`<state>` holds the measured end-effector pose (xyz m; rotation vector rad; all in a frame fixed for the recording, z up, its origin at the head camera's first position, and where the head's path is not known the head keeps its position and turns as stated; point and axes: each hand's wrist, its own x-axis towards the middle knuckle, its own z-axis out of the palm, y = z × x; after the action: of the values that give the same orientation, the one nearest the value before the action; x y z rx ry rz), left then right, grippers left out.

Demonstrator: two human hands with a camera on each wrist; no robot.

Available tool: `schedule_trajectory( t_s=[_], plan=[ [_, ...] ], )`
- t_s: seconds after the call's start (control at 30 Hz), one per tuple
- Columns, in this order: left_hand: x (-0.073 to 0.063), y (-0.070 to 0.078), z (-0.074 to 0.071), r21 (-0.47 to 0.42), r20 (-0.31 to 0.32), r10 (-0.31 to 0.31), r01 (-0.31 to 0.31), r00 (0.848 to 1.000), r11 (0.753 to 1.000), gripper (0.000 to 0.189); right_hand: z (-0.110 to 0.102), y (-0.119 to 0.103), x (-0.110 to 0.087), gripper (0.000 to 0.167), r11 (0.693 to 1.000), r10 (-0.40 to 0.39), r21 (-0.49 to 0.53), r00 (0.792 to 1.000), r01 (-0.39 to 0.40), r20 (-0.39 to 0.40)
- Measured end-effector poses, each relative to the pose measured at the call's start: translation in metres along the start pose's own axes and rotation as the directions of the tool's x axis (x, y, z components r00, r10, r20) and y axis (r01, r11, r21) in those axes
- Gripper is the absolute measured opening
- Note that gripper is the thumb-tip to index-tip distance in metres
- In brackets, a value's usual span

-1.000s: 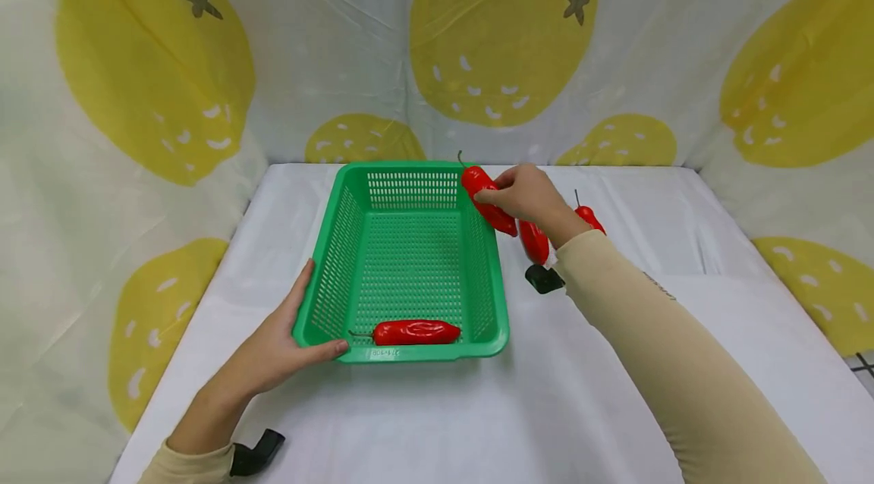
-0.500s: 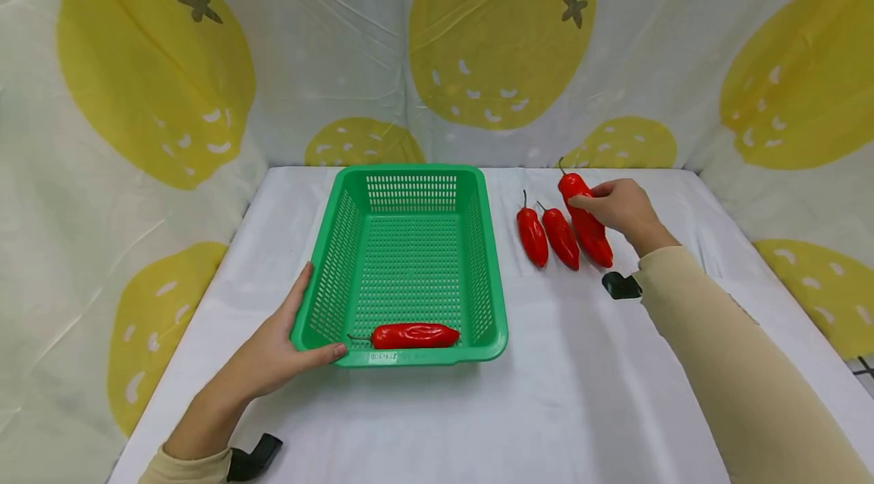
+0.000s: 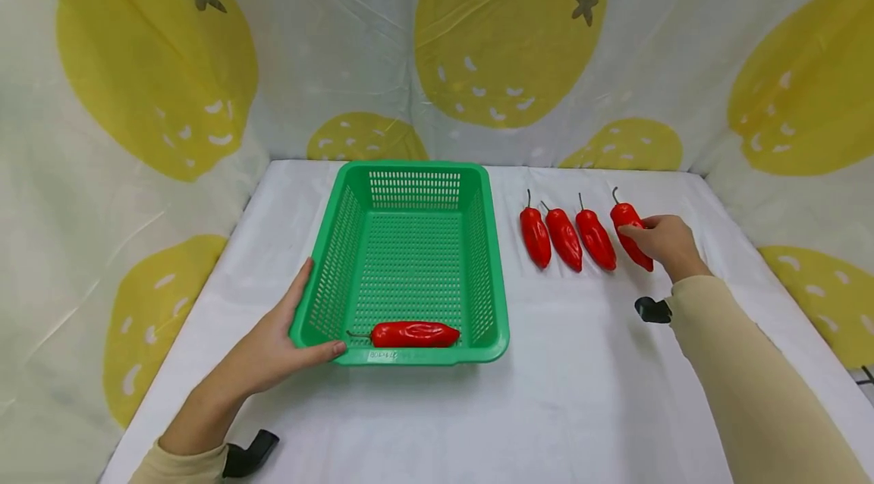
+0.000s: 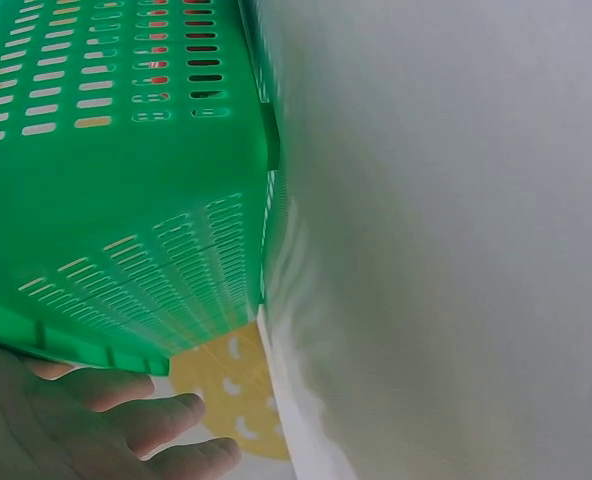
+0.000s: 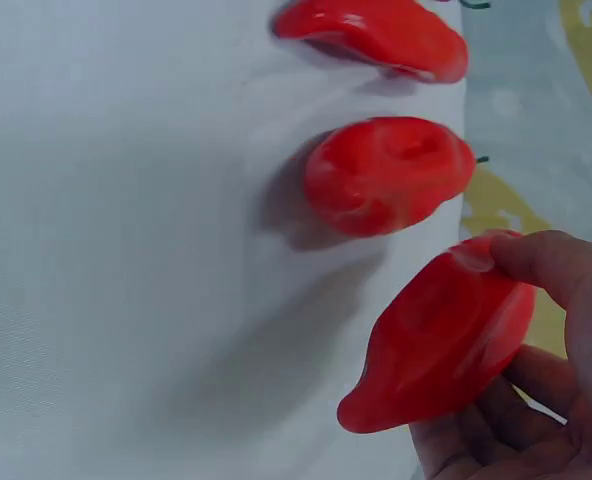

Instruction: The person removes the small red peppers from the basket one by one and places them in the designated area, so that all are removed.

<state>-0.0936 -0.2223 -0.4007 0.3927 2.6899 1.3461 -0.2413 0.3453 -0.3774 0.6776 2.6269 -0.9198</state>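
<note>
Green plastic basket (image 3: 413,264): one red pepper (image 3: 415,334) inside, along near wall; straight-fingered left hand (image 3: 269,344) touches rim, seemingly to steady it. Right of basket: three loose peppers (image 3: 564,240), apparently spaced into a row; fourth pepper (image 3: 624,215), farthest, pinched by right hand (image 3: 671,243).

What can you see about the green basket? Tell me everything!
The green basket is rectangular, with rounded corners, and looks like plastic. Small holes dot its sides and bottom; the solid rim has marks on its near edge, too small to read. It stands open side up on the white cloth. One red pepper lies inside along the near side, and the left hand touches the basket's near left corner.
</note>
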Motion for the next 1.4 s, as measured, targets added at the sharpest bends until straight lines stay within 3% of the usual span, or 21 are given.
schedule_trajectory(
  t_s=[0.3, 0.53, 0.67, 0.83, 1.07, 1.23, 1.4],
  plan=[
    [0.0, -0.001, 0.001, -0.031, -0.001, -0.009, 0.009, 1.0, 0.999, 0.123, 0.016, 0.019, 0.016, 0.076, 0.999, 0.032, -0.035, 0.999, -0.032, 0.025],
    [0.002, 0.0, 0.001, -0.012, -0.007, -0.002, 0.002, 1.0, 1.0, 0.123, 0.017, 0.024, 0.019, 0.08, 0.999, 0.038, -0.005, 0.999, -0.039, -0.024],
    [0.003, -0.001, 0.001, -0.011, -0.01, -0.001, 0.001, 1.0, 1.0, 0.124, 0.017, 0.026, 0.018, 0.082, 0.999, 0.034, -0.018, 0.999, -0.034, -0.014],
    [0.002, -0.001, 0.001, 0.005, -0.01, -0.016, 0.016, 1.0, 1.0, 0.124, 0.016, 0.027, 0.016, 0.096, 1.0, 0.009, 0.026, 0.998, -0.008, -0.059],
    [0.002, -0.001, 0.0, -0.001, -0.007, -0.015, 0.015, 1.0, 1.0, 0.124, 0.005, 0.02, 0.006, 0.122, 0.995, -0.032, 0.088, 0.995, 0.04, -0.091],
    [0.002, -0.001, 0.0, -0.014, -0.005, -0.013, 0.013, 1.0, 1.0, 0.124, -0.001, 0.011, 0.001, 0.125, 0.996, -0.064, 0.06, 0.993, 0.07, -0.099],
    [0.002, -0.003, 0.001, -0.022, -0.004, -0.012, 0.012, 1.0, 1.0, 0.124, -0.004, -0.011, -0.007, 0.123, 0.988, -0.151, 0.003, 0.984, 0.152, -0.095]
  ],
)
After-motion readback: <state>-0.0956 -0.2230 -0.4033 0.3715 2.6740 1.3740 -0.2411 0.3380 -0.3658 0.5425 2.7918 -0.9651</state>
